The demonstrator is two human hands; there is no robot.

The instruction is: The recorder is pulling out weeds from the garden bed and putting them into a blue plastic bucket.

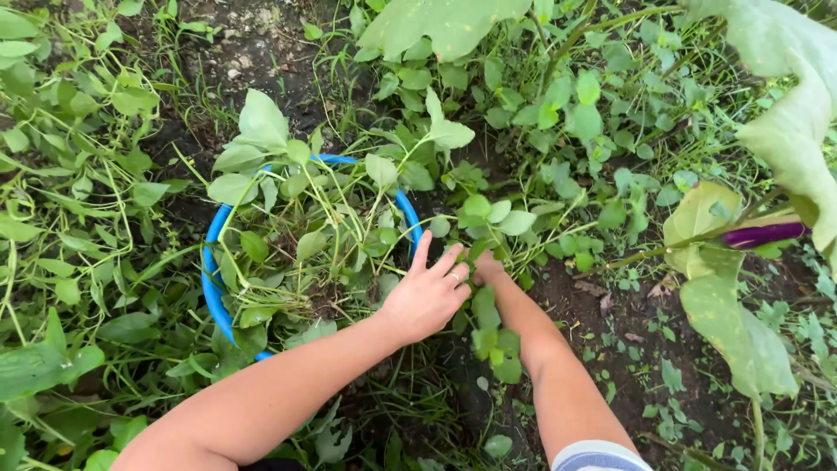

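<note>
My left hand [427, 292] rests with fingers spread on leafy green weeds beside the blue rim of a round basin [212, 281], which is heaped with pulled green plants [305, 231]. A ring shows on one finger. My right hand [486, 266] is mostly buried among low green leaves [488, 214] just right of the left hand; its fingers are hidden, so I cannot tell what they grip. Both forearms reach in from the bottom edge.
Dark bare soil [602, 314] lies to the right of my hands. A purple eggplant [765, 234] hangs under large pale leaves [798, 131] at the right. Dense weeds and vines [78, 218] cover the left side and the back.
</note>
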